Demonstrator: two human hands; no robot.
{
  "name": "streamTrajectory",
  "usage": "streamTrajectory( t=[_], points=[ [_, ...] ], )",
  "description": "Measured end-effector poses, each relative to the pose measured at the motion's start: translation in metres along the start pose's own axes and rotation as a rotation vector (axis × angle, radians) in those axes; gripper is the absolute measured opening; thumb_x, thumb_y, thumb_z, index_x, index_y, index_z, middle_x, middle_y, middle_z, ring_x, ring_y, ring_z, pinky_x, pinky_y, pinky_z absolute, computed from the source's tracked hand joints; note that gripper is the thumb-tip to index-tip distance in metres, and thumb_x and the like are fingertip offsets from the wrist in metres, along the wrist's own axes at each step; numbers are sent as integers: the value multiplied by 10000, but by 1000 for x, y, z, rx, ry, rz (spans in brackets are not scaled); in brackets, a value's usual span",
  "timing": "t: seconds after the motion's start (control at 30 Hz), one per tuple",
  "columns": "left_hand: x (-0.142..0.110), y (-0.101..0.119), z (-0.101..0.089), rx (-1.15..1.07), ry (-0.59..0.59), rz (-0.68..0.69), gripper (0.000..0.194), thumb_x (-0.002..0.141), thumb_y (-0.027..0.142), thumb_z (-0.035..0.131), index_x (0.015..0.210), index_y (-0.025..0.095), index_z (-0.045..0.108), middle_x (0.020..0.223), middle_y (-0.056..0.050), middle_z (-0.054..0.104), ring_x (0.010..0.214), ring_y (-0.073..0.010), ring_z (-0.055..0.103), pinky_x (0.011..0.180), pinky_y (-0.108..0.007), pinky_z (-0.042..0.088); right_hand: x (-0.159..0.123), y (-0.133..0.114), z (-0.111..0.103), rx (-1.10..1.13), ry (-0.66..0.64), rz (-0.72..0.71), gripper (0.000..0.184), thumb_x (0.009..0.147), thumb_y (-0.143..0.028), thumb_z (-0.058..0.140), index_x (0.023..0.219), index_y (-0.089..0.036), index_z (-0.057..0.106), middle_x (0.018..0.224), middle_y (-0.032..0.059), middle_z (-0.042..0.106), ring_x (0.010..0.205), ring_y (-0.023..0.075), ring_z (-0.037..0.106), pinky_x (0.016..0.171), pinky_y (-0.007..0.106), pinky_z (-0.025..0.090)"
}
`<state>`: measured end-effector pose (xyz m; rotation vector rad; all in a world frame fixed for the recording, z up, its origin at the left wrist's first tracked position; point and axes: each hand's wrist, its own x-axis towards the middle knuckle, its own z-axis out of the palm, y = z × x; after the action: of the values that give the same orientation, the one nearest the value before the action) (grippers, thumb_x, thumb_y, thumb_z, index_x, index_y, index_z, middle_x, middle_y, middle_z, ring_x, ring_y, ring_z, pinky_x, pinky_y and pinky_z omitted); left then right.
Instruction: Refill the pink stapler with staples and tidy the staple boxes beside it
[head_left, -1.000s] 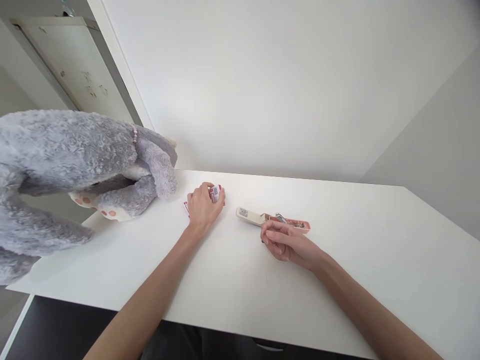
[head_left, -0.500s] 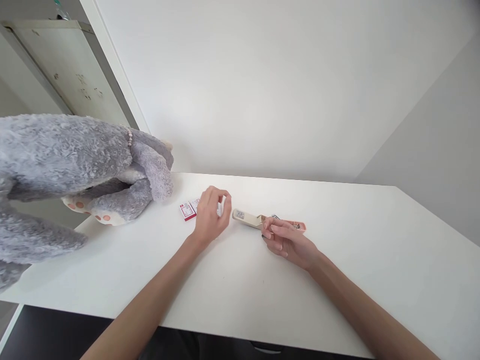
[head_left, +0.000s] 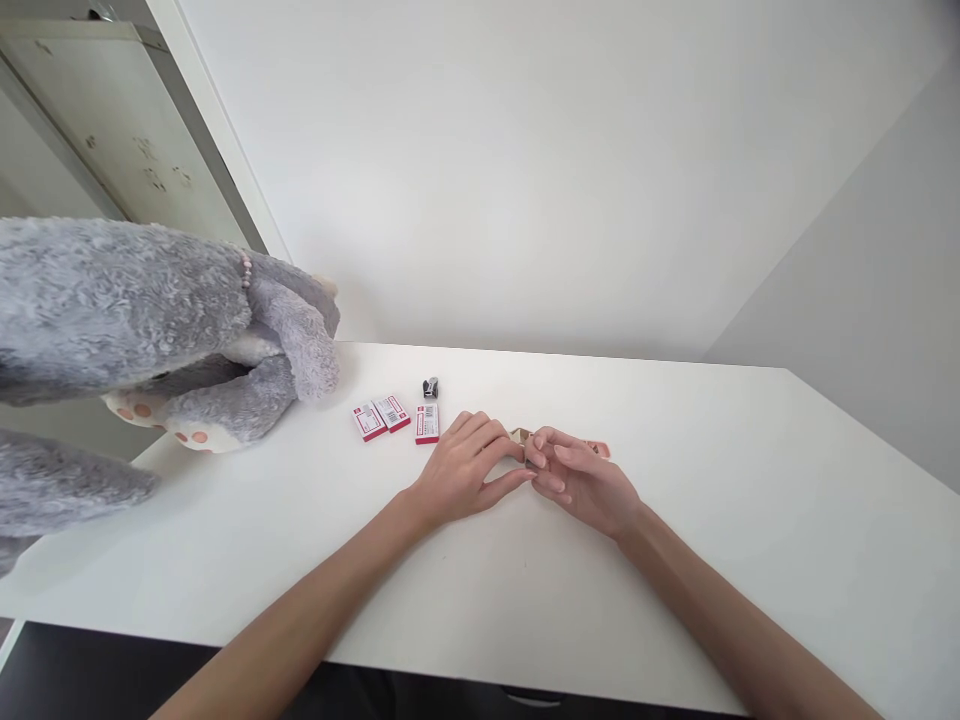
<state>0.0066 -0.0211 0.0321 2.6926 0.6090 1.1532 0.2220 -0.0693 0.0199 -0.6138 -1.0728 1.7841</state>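
Note:
An opened beige and pink stapler (head_left: 598,448) lies flat on the white table (head_left: 750,520), mostly hidden under both hands. My left hand (head_left: 465,468) covers its beige end, fingers over the top and thumb along the near side. My right hand (head_left: 583,482) meets it from the right, fingertips curled onto the stapler's middle. Just left of my left hand lie three small red and white staple boxes: one (head_left: 427,423) nearest, two others (head_left: 392,412) (head_left: 367,421) side by side further left. A small dark metal piece (head_left: 430,387) stands behind them.
A big grey plush toy (head_left: 150,320) with pink paw pads takes up the table's left end and hangs over its edge. White walls close the back and right. A pale cabinet door (head_left: 112,130) shows at upper left.
My left hand let go of the staple box, which now lies on the table, and moved right onto the stapler's beige end. My right hand stayed on the stapler.

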Motion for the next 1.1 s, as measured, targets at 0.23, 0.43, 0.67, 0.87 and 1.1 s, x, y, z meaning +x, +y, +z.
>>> streamTrajectory(
  t=[0.23,0.43,0.67,0.87,1.1],
  points=[
    [2,7,1,-5,32,-47,216,944,414,690,825,242,637,726,-17,668,707,-193,539,705,-380,366,0,-1,2,-29,-22,15,230,885,-473,775,949,-256,732,1014,56,593,751,158,449,750,322,432],
    [2,7,-1,11,86,-48,235,866,370,721,753,240,562,679,3,650,670,-184,513,706,-389,343,0,-1,6,-48,-60,-2,177,913,-426,775,978,-261,770,1102,62,633,863,164,533,857,330,444],
    [4,7,-1,68,152,-89,258,780,409,762,744,246,564,700,-3,657,673,-196,533,734,-411,343,1,-1,8,-156,-44,-54,151,952,-396,740,1047,-291,790,1236,82,685,1130,228,612,1021,404,483],
    [6,9,1,141,210,-95,164,870,312,715,769,239,607,723,5,689,692,-179,574,736,-392,377,1,-2,9,-189,-67,-97,196,968,-419,702,1098,-310,799,1354,75,690,1298,282,600,1164,495,446],
    [3,6,4,151,193,-107,189,934,327,696,790,228,626,726,6,669,701,-162,574,709,-365,404,0,-1,8,-217,-51,-168,184,995,-385,663,1138,-342,769,1363,46,707,1319,291,628,1159,528,472]
  ],
)
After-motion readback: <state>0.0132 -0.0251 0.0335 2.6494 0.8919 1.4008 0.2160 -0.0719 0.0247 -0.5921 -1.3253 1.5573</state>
